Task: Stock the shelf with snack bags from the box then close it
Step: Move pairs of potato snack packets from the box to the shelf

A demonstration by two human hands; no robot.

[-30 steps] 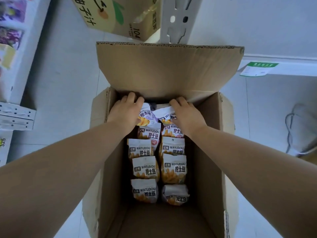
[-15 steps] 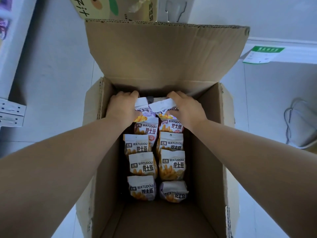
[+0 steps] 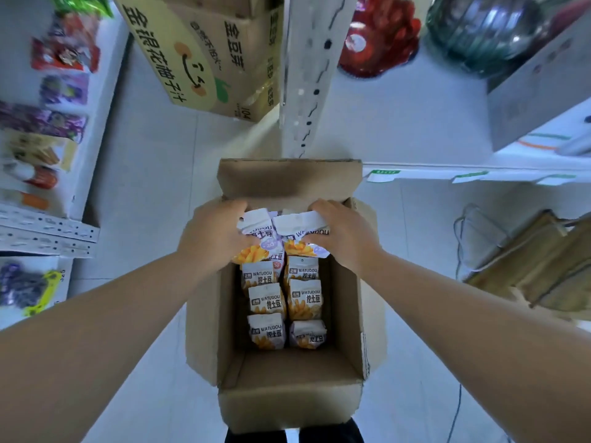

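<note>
Pale floor tiles run through a shop aisle, with a white metal shelf [image 3: 48, 228] of blurred colourful packets [image 3: 64, 55] at the left edge of the frame. A yellow printed carton [image 3: 198, 59] sits at upper centre beside a white perforated shelf post [image 3: 307, 75].

In the middle stands the brown cardboard box [image 3: 287, 404], all its flaps open and the far flap [image 3: 289, 179] upright. The left hand [image 3: 217, 236] curls round a white fries-printed snack bag [image 3: 257, 233] at the far end of the box, level with the rim. Touching it on the right is a second white snack bag [image 3: 299, 227], gripped the same way by the right hand [image 3: 347, 235]. Below them, two columns of matching bags [image 3: 267, 300] lie flat inside the box.

Further right, a low white shelf with green-edged price labels [image 3: 470, 175] crosses the frame, and brown paper bags [image 3: 527, 266] lean near a grey cable [image 3: 463, 244].

Stocking looks only partly done. Two bags are in hand but not yet shelved, and about six more wait in the box. No such bags show on either shelf, and which shelf they are meant for cannot be told. Closing the flaps is left for last.
</note>
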